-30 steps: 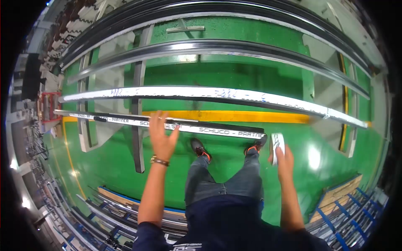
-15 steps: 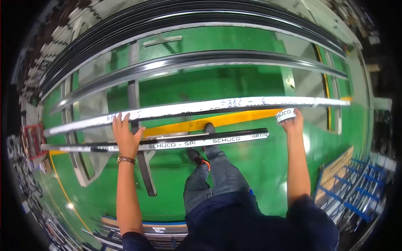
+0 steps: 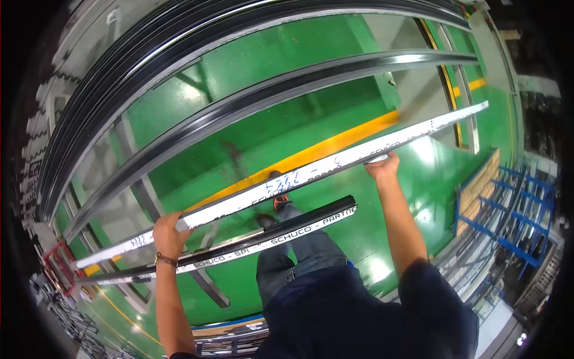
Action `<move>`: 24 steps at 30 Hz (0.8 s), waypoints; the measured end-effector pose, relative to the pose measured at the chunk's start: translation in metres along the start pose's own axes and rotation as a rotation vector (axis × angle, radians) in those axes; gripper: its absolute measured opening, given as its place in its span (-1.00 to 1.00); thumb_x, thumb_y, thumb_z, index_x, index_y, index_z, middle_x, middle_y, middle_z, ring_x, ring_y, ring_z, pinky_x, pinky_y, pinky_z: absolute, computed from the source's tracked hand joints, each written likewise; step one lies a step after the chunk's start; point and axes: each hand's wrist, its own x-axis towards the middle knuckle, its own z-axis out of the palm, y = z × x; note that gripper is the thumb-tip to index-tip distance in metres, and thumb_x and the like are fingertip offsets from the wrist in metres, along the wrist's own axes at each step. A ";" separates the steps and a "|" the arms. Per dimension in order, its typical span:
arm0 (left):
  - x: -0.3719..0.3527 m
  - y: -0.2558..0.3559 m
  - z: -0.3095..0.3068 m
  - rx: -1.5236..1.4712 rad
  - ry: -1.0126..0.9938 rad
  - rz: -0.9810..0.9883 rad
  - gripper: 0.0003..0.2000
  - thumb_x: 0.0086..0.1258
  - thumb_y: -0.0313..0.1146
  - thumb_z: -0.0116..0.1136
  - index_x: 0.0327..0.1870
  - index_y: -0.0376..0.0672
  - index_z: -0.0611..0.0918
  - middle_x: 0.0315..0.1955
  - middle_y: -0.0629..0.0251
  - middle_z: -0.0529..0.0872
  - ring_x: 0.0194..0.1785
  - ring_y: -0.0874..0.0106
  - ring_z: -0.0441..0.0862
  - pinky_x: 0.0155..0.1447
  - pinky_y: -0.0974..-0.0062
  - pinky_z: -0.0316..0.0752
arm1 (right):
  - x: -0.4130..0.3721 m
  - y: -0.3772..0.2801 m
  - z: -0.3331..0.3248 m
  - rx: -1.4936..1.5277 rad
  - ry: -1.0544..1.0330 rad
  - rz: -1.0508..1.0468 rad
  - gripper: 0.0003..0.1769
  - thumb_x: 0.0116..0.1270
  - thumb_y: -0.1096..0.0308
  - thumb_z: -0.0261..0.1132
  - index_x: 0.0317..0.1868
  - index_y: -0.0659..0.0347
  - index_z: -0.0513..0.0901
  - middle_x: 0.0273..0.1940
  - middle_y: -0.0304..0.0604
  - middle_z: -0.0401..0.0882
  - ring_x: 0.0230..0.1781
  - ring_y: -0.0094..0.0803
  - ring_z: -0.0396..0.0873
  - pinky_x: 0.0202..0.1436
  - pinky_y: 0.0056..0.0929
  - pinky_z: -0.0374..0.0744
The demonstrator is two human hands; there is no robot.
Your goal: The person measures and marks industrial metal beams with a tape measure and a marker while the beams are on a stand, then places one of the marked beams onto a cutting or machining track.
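A long metal profile (image 3: 335,164), its face covered in white printed film with blue handwritten numbers, slants across the view, right end higher. My left hand (image 3: 170,235) is closed over its left part, fingers wrapped round the edge. Under its right part, my right hand (image 3: 383,167) is closed on a roll of white printed tape (image 3: 377,158), right at the profile's lower edge; most of the roll is hidden by the fingers and the profile. Nearer my body lies a shorter black profile (image 3: 287,233) with a white printed strip, passing close by my left wrist.
Beyond lies a single dark profile (image 3: 239,110), and behind it a bundle of black profiles (image 3: 197,45). Grey support arms (image 3: 210,288) run beneath. A blue rack (image 3: 508,224) with stock stands at right. A yellow stripe (image 3: 299,158) crosses the green floor (image 3: 335,257).
My left hand has gone from spread to closed on the long profile. My right hand has brought the tape roll to the profile's underside. The view has turned, and the profile now slants more.
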 end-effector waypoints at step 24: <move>0.091 0.089 0.009 -0.046 0.022 0.054 -0.49 -0.05 -0.16 0.61 -0.05 -0.15 0.72 -0.13 0.13 0.78 0.00 0.09 0.69 0.24 0.15 0.51 | 0.099 -0.112 0.037 -0.419 -0.054 -0.258 -0.56 0.55 0.19 -0.02 0.33 0.15 0.44 0.28 -0.04 0.60 0.21 -0.04 0.63 0.25 0.18 0.56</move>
